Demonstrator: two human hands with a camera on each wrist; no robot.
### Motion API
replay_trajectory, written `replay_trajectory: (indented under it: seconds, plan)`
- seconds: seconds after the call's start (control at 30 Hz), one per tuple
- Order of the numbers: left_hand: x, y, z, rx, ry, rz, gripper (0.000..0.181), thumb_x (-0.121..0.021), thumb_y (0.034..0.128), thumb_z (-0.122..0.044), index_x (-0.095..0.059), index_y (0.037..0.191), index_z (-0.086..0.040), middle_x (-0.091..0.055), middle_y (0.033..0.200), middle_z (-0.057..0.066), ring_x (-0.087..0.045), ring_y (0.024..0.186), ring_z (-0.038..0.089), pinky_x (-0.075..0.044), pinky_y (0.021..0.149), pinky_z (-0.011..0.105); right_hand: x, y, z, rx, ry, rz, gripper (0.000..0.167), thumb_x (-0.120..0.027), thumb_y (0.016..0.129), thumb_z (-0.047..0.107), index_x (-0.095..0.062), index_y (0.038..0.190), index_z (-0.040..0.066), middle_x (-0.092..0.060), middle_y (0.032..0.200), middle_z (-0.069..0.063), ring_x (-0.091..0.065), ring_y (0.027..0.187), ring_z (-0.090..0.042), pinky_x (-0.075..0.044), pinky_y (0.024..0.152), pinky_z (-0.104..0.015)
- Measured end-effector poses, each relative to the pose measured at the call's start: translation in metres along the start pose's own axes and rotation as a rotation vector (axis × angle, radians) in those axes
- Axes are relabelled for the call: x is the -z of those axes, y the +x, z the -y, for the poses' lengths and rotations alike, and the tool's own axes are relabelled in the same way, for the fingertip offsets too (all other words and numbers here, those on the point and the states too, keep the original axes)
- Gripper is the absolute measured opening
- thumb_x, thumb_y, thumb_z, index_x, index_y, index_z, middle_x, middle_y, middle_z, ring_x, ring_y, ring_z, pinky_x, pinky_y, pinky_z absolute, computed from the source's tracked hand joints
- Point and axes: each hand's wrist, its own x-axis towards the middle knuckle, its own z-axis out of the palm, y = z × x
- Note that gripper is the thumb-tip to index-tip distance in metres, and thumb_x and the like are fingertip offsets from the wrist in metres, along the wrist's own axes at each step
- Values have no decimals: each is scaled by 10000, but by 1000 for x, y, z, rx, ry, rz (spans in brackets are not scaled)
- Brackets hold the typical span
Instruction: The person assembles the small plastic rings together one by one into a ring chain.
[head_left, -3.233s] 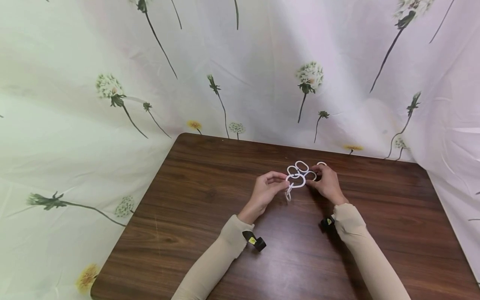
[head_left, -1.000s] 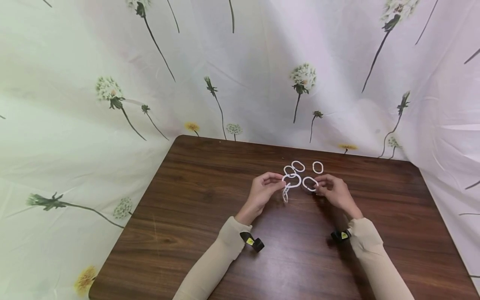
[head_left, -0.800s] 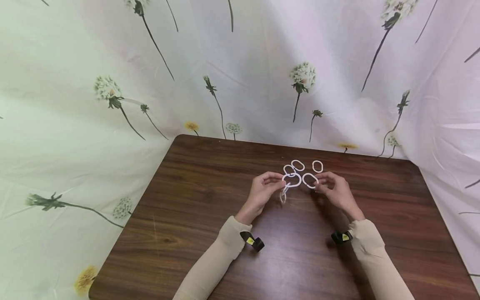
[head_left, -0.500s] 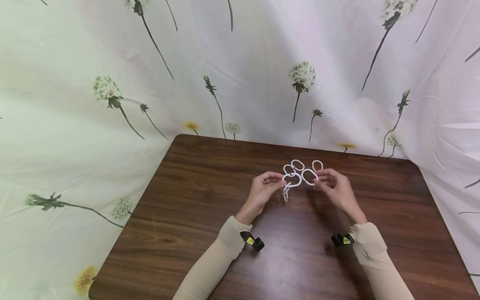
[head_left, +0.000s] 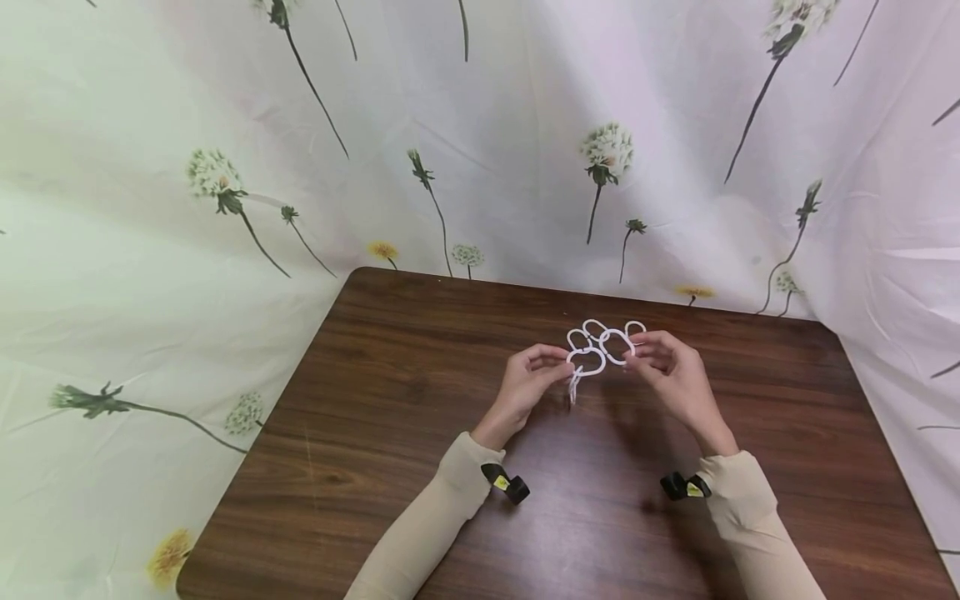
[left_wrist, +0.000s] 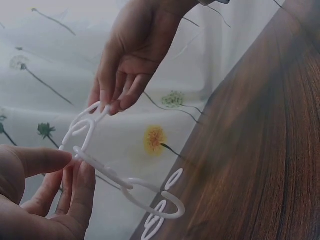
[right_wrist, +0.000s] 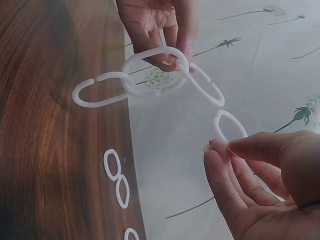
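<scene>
Since a second ago, I am seeing the single ring rising and nearing the linked rings. My right hand is pinching that ring between thumb and fingers; my left hand is pinching the linked rings above the tabletop.

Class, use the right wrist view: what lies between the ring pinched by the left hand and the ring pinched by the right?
Another white ring, slanting between them in the right wrist view.

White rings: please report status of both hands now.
Left hand pinches three-ring chain. Right hand pinches single ring, not yet linked. Three other rings on table, nothing visibly blocking.
</scene>
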Motion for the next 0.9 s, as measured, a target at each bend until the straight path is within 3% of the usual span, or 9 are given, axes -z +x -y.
replay_trajectory:
  seconds: [0.07, 0.13, 0.3, 0.4, 0.57, 0.73, 0.9]
  plan:
    - [0, 0, 0, 2, -1, 2, 266, -746, 886, 67, -685, 1139, 122, -734, 869, -43, -705, 796, 44, -639, 908, 391, 0, -1, 2, 3, 6, -1, 284, -725, 942, -27, -653, 1215, -63, -774, 987, -150, -762, 815, -57, -634, 748, -220]
    - [0, -1, 0, 3, -4, 1, 268, -750, 887, 61, -685, 1140, 123, -731, 858, -49, -705, 790, 43, -640, 885, 358, -1, -2, 4, 11, 13, -3, 286, -720, 944, -32, -649, 1219, -67, -769, 993, -169, -764, 827, -65, -637, 757, -230]
    - [-1, 0, -1, 1, -23, 4, 278, -755, 881, 64, -680, 1140, 131, -728, 853, -53, -708, 784, 46, -635, 823, 265, -3, -3, 10, 30, 68, -5, 306, -708, 942, -60, -633, 1237, -88, -761, 955, 72, -747, 850, -1, -635, 776, -213]
    - [-2, 0, -2, 1, -23, 5, 274, -752, 884, 64, -682, 1142, 127, -724, 853, -56, -707, 780, 44, -637, 825, 270, -6, -3, 13, 50, 99, -11, 315, -711, 931, -78, -629, 1234, -98, -744, 942, 132, -737, 856, 23, -628, 775, -187]
    - [-2, -1, -3, 9, -22, 3, 266, -755, 886, 60, -689, 1138, 117, -722, 854, -48, -711, 768, 47, -650, 849, 325, -12, -4, 16, 71, 99, -32, 301, -722, 912, -99, -646, 1204, -100, -763, 948, -17, -725, 865, 15, -632, 779, -199]
    - [-3, -3, -4, 16, -28, 3, 268, -752, 887, 64, -685, 1142, 115, -721, 854, -42, -713, 759, 52, -647, 821, 307, -18, -5, 20, 74, 75, -52, 295, -733, 906, -95, -662, 1192, -95, -742, 980, -229, -713, 867, 8, -636, 786, -216]
    - [-4, -5, -4, 20, -17, 8, 274, -753, 888, 58, -684, 1148, 113, -729, 877, -30, -717, 765, 55, -643, 915, 437, -23, -7, 24, 61, 36, -62, 302, -751, 905, -67, -668, 1195, -75, -726, 1012, -312, -713, 868, 1, -620, 781, -167]
